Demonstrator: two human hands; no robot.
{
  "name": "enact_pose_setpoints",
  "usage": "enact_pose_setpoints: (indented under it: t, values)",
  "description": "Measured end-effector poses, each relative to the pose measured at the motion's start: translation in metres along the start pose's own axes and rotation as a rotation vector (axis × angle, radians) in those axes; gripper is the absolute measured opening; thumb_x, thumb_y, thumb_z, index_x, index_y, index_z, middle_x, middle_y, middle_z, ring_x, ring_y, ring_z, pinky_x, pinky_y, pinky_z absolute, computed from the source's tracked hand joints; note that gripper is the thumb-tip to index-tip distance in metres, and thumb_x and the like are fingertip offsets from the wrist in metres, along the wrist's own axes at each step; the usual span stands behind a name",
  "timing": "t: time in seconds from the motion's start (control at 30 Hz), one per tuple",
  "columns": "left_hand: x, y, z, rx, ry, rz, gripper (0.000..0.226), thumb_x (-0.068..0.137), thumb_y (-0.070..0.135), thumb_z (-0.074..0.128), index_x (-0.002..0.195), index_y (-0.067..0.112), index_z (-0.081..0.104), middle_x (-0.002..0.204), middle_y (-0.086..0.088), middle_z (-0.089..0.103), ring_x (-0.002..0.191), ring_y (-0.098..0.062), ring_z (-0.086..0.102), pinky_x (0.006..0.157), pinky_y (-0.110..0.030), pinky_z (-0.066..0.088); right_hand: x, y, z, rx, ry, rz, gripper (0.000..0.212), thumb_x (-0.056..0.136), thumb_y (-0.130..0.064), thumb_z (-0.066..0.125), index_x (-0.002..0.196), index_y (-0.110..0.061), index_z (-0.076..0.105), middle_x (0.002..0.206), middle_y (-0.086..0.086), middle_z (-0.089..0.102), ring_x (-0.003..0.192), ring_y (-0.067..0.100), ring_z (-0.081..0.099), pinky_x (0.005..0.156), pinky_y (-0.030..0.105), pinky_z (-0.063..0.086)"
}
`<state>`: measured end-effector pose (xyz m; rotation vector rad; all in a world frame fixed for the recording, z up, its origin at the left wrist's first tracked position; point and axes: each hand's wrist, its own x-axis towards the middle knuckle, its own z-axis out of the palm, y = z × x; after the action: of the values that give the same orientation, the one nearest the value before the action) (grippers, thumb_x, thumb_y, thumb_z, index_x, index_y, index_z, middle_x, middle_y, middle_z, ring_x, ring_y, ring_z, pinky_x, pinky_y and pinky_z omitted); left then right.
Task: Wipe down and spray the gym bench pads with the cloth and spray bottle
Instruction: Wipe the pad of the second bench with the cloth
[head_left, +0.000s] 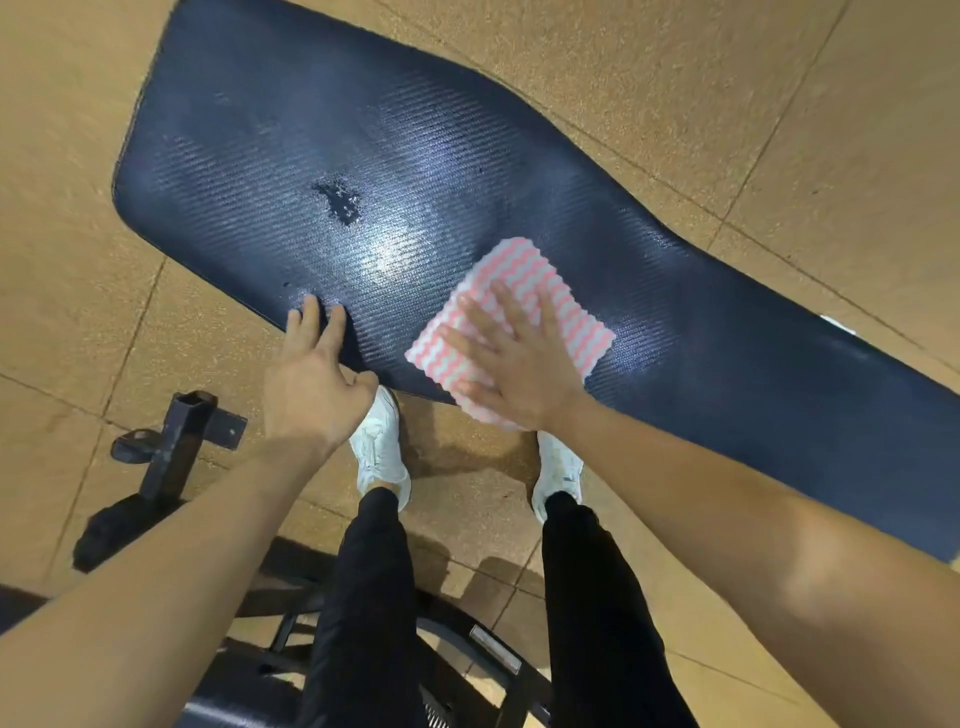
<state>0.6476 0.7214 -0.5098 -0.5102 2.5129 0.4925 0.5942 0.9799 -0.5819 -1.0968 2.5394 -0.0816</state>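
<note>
Your right hand lies flat and open, fingers spread, pressing the cloth onto the pad. The cloth is pink and white in wavy stripes, folded to a rough square, and sits near the pad's close edge, with its lower corner hanging just over that edge. Your left hand grips the same near edge of the pad, to the left of the cloth: fingers curled over the top surface, thumb tucked against the side, holding nothing else.

The pad is dark, with a ribbed weave, and runs diagonally from upper left to lower right. A small worn or torn patch shows near its middle, well apart from the cloth, and glare shines on the surface between the patch and the cloth.

Your white shoes stand on the tan floor just below the pad's edge. A black metal frame sits on the floor at lower left.
</note>
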Motion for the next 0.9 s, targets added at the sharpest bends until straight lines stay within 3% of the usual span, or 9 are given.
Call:
enact_pose_setpoints:
  t: [0.2, 0.33, 0.43, 0.53, 0.67, 0.77, 0.83, 0.9]
  values:
    - [0.012, -0.008, -0.004, 0.21, -0.111, 0.085, 0.082, 0.083, 0.045, 0.058, 0.154, 0.013, 0.033, 0.164, -0.017, 0.024, 0.15, -0.036, 0.023, 0.114, -0.052, 0.037, 0.086, 0.053, -0.041, 0.048, 0.04, 0.337, 0.072, 0.098, -0.074, 0.021, 0.162, -0.04, 0.016, 0.172, 0.001, 0.009, 0.157, 0.042, 0.004, 0.119, 0.072, 0.004]
    - [0.011, -0.011, -0.009, 0.199, -0.149, 0.086, 0.084, 0.087, 0.04, 0.062, 0.159, 0.019, 0.024, 0.168, -0.011, 0.013, 0.155, -0.031, 0.013, 0.118, -0.049, 0.029, 0.139, 0.089, -0.076, 0.079, 0.05, 0.526, 0.071, 0.097, -0.074, 0.011, 0.161, -0.044, 0.004, 0.172, -0.004, 0.001, 0.157, 0.037, 0.001, 0.118, 0.072, 0.007]
    - [0.011, -0.014, -0.012, 0.192, -0.169, 0.097, 0.086, 0.087, 0.038, 0.062, 0.16, 0.022, 0.021, 0.169, -0.007, 0.009, 0.156, -0.029, 0.011, 0.114, -0.052, 0.036, 0.151, 0.089, -0.082, 0.07, 0.042, 0.595, 0.068, 0.098, -0.068, 0.007, 0.161, -0.043, -0.004, 0.172, -0.005, -0.005, 0.158, 0.035, -0.003, 0.119, 0.071, 0.006]
    - [0.01, -0.014, -0.013, 0.175, -0.183, 0.083, 0.089, 0.084, 0.037, 0.063, 0.16, 0.026, 0.02, 0.17, -0.003, 0.007, 0.156, -0.025, 0.011, 0.106, -0.052, 0.046, 0.14, 0.063, -0.073, 0.088, 0.057, 0.562, 0.069, 0.099, -0.068, 0.007, 0.162, -0.039, 0.004, 0.173, -0.001, -0.001, 0.157, 0.038, -0.003, 0.118, 0.072, 0.003]
    - [0.01, -0.015, -0.018, 0.157, -0.192, 0.09, 0.09, 0.082, 0.039, 0.063, 0.16, 0.028, 0.02, 0.17, -0.002, 0.008, 0.156, -0.024, 0.013, 0.108, -0.051, 0.046, 0.106, -0.001, -0.047, 0.07, 0.017, 0.361, 0.073, 0.1, -0.069, 0.013, 0.163, -0.033, 0.015, 0.172, 0.006, 0.01, 0.156, 0.044, 0.004, 0.117, 0.072, 0.006]
    - [0.011, -0.015, -0.024, 0.103, -0.198, 0.088, 0.086, 0.082, 0.035, 0.062, 0.159, 0.03, 0.024, 0.169, -0.001, 0.01, 0.155, -0.023, 0.016, 0.11, -0.05, 0.045, 0.076, -0.057, -0.026, 0.062, -0.022, 0.242, 0.07, 0.101, -0.067, 0.013, 0.163, -0.036, 0.006, 0.172, 0.006, 0.001, 0.156, 0.044, -0.002, 0.117, 0.072, 0.005]
    - [0.012, -0.017, -0.029, 0.029, -0.182, 0.093, 0.079, 0.083, 0.026, 0.062, 0.156, 0.03, 0.034, 0.167, 0.0, 0.018, 0.153, -0.022, 0.024, 0.107, -0.047, 0.046, 0.061, -0.086, -0.014, 0.054, -0.077, 0.181, 0.069, 0.101, -0.067, 0.016, 0.162, -0.039, 0.002, 0.172, 0.005, -0.006, 0.155, 0.044, -0.008, 0.117, 0.072, 0.003]
    - [0.013, -0.023, -0.036, -0.068, -0.133, 0.081, 0.069, 0.084, 0.019, 0.064, 0.151, 0.025, 0.046, 0.162, 0.001, 0.033, 0.145, -0.023, 0.041, 0.106, -0.043, 0.047, 0.052, -0.1, -0.007, 0.056, -0.086, 0.142, 0.068, 0.102, -0.065, 0.026, 0.162, -0.039, 0.008, 0.172, 0.003, -0.003, 0.156, 0.044, -0.007, 0.118, 0.073, 0.004]
